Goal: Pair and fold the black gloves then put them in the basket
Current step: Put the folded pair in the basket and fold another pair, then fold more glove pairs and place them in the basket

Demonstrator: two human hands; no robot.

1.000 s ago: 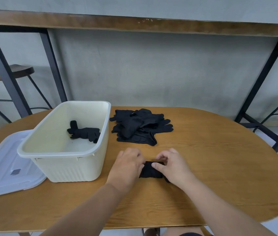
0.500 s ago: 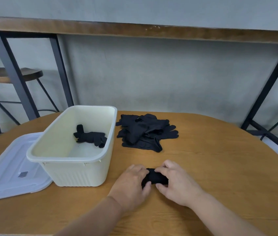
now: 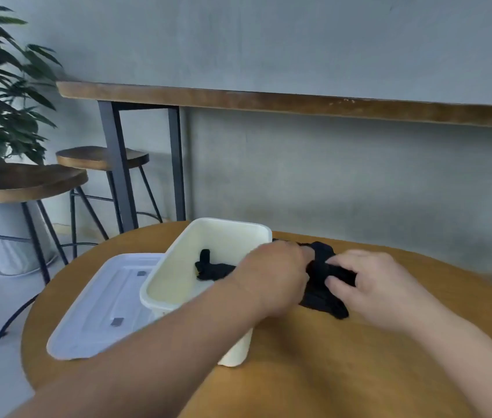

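Two arms in view, both bare from the lower frame edge to the wrist. No sleeve, cuff or glove worn on either. Left hand (image 3: 272,274): no ring, watch or band visible on the wrist or the back of the hand. Right hand (image 3: 371,285): likewise bare, no jewellery or strap visible. Fingers (image 3: 339,260) are unadorned; nails cannot be made out through motion blur. No marks or dressings discernible.

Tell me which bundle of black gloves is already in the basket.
The small bundle lying on the floor of the cream basket. The other black gloves are outside it, to its right over the table, held by both hands.
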